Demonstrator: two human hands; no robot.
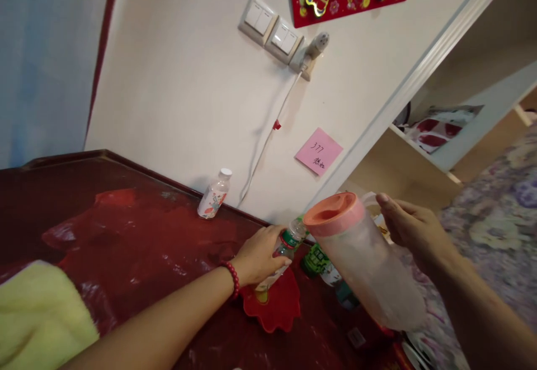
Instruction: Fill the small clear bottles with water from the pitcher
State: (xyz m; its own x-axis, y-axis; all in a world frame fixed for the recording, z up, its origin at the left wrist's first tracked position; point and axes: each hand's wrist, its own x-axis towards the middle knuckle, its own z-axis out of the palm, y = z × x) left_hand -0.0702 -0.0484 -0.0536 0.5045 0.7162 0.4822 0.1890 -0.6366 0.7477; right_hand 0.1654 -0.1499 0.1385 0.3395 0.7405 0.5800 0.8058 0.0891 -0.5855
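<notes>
My left hand point(262, 255), with a red bead bracelet at the wrist, is wrapped round a clear bottle point(289, 241) with a green band at its neck. The bottle stands tilted in view at a red scalloped mat point(279, 308). My right hand point(405, 222) grips the handle of a frosted plastic pitcher point(373, 272) with an orange-pink lid point(334, 213). The pitcher leans, its lid close to the bottle's top. Whether the two touch is hard to tell.
A small white-capped bottle point(215, 194) stands by the wall on the dark red table point(146, 236). A yellow cloth point(46, 319) lies at the left. Green containers point(314, 259) sit behind the pitcher. A white cord point(268, 141) hangs down the wall.
</notes>
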